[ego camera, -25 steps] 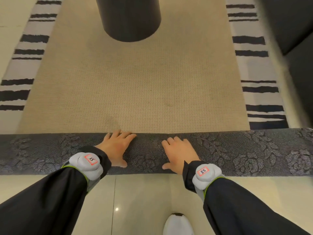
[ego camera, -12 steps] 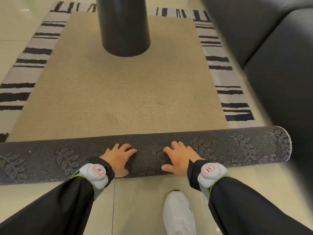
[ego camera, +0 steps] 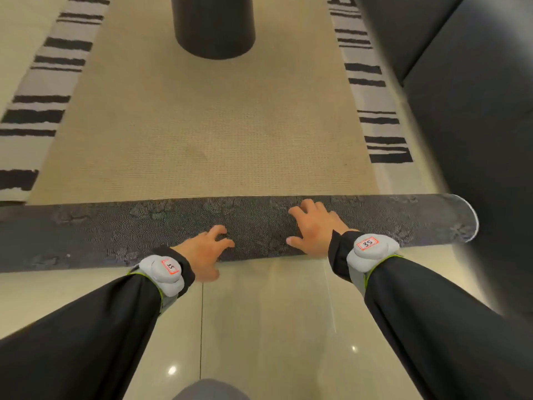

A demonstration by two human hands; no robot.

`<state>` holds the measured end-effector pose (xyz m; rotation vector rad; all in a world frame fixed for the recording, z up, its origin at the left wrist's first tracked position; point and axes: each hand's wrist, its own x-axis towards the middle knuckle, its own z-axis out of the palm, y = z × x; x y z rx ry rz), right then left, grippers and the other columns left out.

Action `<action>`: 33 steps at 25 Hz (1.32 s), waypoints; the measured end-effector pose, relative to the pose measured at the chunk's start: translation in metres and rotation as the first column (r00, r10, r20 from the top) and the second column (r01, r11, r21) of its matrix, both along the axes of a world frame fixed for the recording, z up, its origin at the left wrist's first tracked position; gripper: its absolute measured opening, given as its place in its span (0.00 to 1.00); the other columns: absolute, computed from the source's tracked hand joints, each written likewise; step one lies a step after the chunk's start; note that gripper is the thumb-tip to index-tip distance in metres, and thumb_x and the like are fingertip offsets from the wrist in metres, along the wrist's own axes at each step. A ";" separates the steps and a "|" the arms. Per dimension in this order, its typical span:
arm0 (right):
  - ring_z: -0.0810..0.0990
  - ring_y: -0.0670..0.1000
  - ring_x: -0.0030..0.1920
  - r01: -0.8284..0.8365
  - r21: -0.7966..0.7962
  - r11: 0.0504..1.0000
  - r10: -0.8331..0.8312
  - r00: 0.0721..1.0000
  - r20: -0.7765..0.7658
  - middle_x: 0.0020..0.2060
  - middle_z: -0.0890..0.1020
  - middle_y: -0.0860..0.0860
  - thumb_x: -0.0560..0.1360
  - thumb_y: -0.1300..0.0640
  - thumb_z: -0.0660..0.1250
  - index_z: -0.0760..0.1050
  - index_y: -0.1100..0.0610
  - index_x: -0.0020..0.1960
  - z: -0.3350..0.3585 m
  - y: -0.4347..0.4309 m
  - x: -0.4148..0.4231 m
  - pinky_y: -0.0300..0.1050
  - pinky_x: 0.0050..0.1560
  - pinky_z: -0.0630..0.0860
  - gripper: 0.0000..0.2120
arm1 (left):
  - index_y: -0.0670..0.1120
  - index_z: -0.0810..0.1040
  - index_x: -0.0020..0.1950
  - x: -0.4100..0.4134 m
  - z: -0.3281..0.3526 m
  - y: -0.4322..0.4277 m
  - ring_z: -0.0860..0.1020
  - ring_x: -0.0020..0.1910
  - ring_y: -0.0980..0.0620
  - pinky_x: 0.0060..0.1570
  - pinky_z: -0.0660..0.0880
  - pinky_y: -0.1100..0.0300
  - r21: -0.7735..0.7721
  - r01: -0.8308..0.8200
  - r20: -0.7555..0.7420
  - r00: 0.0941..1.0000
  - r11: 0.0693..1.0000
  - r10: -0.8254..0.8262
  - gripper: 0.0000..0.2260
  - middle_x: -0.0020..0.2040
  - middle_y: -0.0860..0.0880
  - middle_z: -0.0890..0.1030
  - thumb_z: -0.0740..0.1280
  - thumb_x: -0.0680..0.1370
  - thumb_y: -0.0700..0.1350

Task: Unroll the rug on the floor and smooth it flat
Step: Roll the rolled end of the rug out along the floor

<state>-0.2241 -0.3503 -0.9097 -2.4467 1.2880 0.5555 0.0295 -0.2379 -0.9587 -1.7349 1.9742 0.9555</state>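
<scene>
The rug (ego camera: 259, 226) lies as a dark roll across the floor (ego camera: 259, 327), its far side against a beige mat (ego camera: 202, 125) with striped borders. A black pillar (ego camera: 213, 27) stands on that mat, straight ahead of the roll. Rolled that way, the rug would likely hit it and bunch. A dark sofa (ego camera: 467, 125) crowds the roll's right end and could snag it. The glossy floor may let the roll slide instead of unwinding. The left hand (ego camera: 202, 255) claws at the near edge, fingers curled; the right hand (ego camera: 314, 229) lies spread on top. Neither is closed around the roll. Each wrist carries a grey band (ego camera: 372, 249) tagged "35".
</scene>
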 end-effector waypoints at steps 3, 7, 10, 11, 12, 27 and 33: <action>0.59 0.62 0.73 0.019 -0.040 0.999 -0.017 0.999 0.036 0.75 0.60 0.59 0.74 0.40 0.67 0.58 0.55 0.75 -0.016 -0.002 -0.002 0.66 0.66 0.64 0.36 | 0.54 0.60 0.72 -0.007 0.002 0.007 0.77 0.46 0.44 0.49 0.78 0.48 -0.035 0.011 0.001 1.000 0.999 -0.011 0.32 0.76 0.49 0.48 0.67 0.70 0.46; 0.56 0.61 0.76 -0.012 -0.022 1.000 0.014 0.998 0.064 0.78 0.54 0.59 0.72 0.38 0.69 0.53 0.53 0.77 -0.055 -0.008 -0.003 0.68 0.70 0.60 0.42 | 0.54 0.59 0.72 -0.012 -0.014 0.019 0.76 0.40 0.47 0.44 0.76 0.51 -0.042 0.034 0.047 0.998 0.999 -0.033 0.32 0.75 0.49 0.50 0.67 0.70 0.47; 0.51 0.61 0.78 -0.045 0.013 0.999 0.045 0.999 0.015 0.79 0.52 0.59 0.71 0.35 0.68 0.47 0.53 0.80 -0.082 -0.005 -0.009 0.69 0.73 0.54 0.49 | 0.55 0.62 0.70 -0.016 -0.022 0.029 0.74 0.39 0.48 0.44 0.73 0.54 -0.073 0.060 0.056 0.997 0.996 -0.056 0.28 0.73 0.52 0.56 0.67 0.72 0.49; 0.51 0.62 0.78 -0.045 0.023 0.999 0.045 0.999 -0.003 0.80 0.52 0.59 0.70 0.34 0.68 0.46 0.53 0.80 -0.086 -0.003 -0.010 0.69 0.74 0.53 0.50 | 0.55 0.63 0.69 -0.015 -0.022 0.031 0.74 0.39 0.47 0.45 0.73 0.53 -0.090 0.062 0.044 0.997 0.994 -0.058 0.26 0.72 0.53 0.59 0.66 0.73 0.49; 0.51 0.63 0.78 -0.043 0.032 0.999 0.043 0.999 -0.014 0.79 0.52 0.60 0.70 0.33 0.68 0.45 0.53 0.80 -0.089 0.001 -0.012 0.69 0.74 0.53 0.51 | 0.54 0.64 0.69 -0.015 -0.023 0.034 0.76 0.41 0.47 0.46 0.74 0.52 -0.115 0.055 0.033 0.998 0.992 -0.052 0.24 0.71 0.53 0.62 0.65 0.74 0.49; 0.66 0.62 0.66 -0.087 -0.049 0.995 0.092 0.990 0.111 0.67 0.68 0.58 0.72 0.33 0.64 0.60 0.53 0.73 -0.089 0.078 -0.060 0.64 0.63 0.65 0.38 | 0.51 0.57 0.75 -0.051 -0.044 0.048 0.65 0.69 0.42 0.67 0.63 0.42 -0.170 -0.005 0.169 0.985 0.985 0.035 0.41 0.72 0.46 0.64 0.69 0.68 0.64; 0.64 0.61 0.71 -0.041 -0.028 0.999 0.044 0.992 0.120 0.71 0.67 0.57 0.73 0.33 0.61 0.60 0.53 0.74 -0.099 0.059 -0.044 0.67 0.67 0.61 0.37 | 0.54 0.61 0.73 -0.056 -0.040 0.081 0.67 0.65 0.44 0.63 0.70 0.45 -0.017 0.067 0.124 0.990 0.998 -0.065 0.33 0.71 0.49 0.64 0.67 0.71 0.61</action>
